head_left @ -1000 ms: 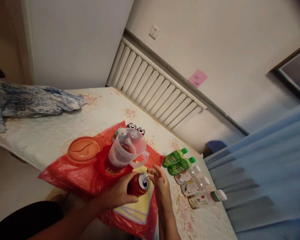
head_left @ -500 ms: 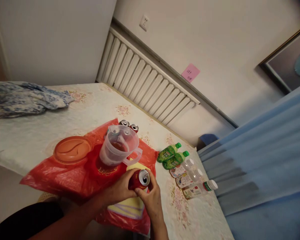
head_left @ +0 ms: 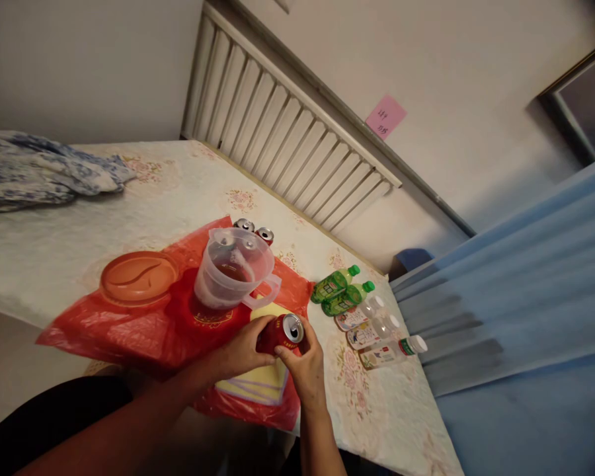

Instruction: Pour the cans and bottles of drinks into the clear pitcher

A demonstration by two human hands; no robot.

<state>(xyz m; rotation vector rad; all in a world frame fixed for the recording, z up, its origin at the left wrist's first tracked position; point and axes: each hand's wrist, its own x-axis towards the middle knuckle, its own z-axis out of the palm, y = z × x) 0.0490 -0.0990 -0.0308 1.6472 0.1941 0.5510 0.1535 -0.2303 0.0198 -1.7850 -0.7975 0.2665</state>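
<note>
A red soda can (head_left: 277, 334) with an opened silver top is held between my two hands, above a yellow cloth (head_left: 258, 383). The fingers of my left hand (head_left: 245, 347) wrap its left side. On its right side, my right hand (head_left: 305, 367) grips it with the thumb across the front. Just behind the can stands a clear plastic pitcher (head_left: 218, 291), with brown liquid and some foam inside and its handle to the right. To the left of the pitcher lies a round orange lid (head_left: 139, 277). Two more opened cans (head_left: 264, 235) stand behind the pitcher, partly hidden by it.
A red plastic bag (head_left: 123, 337) lies spread under the pitcher and lid on the flowered tablecloth (head_left: 178, 192). Several bottles, two of them green (head_left: 330, 284), stand in a row at the right. Patterned cloth (head_left: 44, 172) lies far left. A radiator (head_left: 277, 125) and blue curtain (head_left: 525, 317) border the table.
The view has tilted down a little, so most things sit higher in the picture. Both hands still hold the can, its top facing me.
</note>
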